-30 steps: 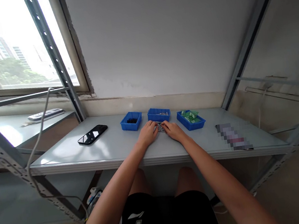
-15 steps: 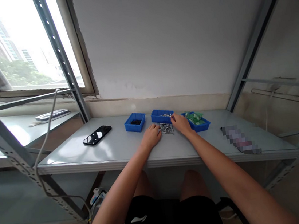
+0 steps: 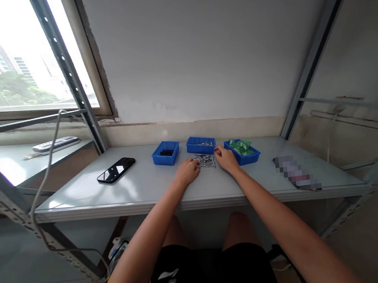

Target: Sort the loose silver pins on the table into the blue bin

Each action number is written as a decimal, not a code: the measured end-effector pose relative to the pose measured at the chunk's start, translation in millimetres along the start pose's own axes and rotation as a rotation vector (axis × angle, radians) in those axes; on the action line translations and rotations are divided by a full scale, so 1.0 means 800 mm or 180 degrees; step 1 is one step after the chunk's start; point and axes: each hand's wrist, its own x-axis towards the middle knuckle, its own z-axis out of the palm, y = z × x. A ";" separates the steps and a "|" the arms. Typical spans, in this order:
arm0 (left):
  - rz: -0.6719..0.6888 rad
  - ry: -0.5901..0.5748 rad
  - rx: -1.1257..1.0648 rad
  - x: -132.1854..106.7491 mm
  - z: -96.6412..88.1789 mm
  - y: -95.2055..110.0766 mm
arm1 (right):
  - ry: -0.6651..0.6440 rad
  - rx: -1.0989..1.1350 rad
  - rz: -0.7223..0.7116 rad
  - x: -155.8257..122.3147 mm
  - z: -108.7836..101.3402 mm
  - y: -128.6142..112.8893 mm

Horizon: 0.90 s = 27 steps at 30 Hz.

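Observation:
A loose pile of silvery metal screws (image 3: 205, 160) lies on the grey tabletop between my two hands. At its left edge my left hand (image 3: 188, 171) rests palm down, open, with its fingertips by the screws. On the pile's right side my right hand (image 3: 226, 159) hovers low with thumb and fingers slightly apart, and I see nothing held in it. Behind the pile stands a blue bin (image 3: 201, 149) with some similar screws inside. Close to the right hand is another blue bin (image 3: 250, 158), full of small green packets (image 3: 241, 146).
A third blue bin (image 3: 165, 160) with small black pieces stands to the left. Farther left lies a black phone (image 3: 116, 170). A flat, blurred-out object (image 3: 297, 173) lies on the right. Metal rack posts (image 3: 63, 60) frame the table, and a wall closes its back.
My right hand has come down and back from the middle bin to the pile's right edge, and the thin metal piece over that bin no longer shows. The left hand stays beside the pile.

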 end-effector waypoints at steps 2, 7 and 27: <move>0.0005 -0.0002 0.0009 0.000 0.001 -0.001 | -0.0076 0.0106 -0.0067 -0.006 0.003 0.000; 0.0060 -0.0047 0.0058 0.001 0.003 -0.002 | -0.0391 0.0320 -0.0272 -0.011 0.003 0.001; 0.0114 -0.0061 -0.0007 0.003 0.002 0.003 | -0.0673 0.0354 -0.0443 -0.011 0.011 0.003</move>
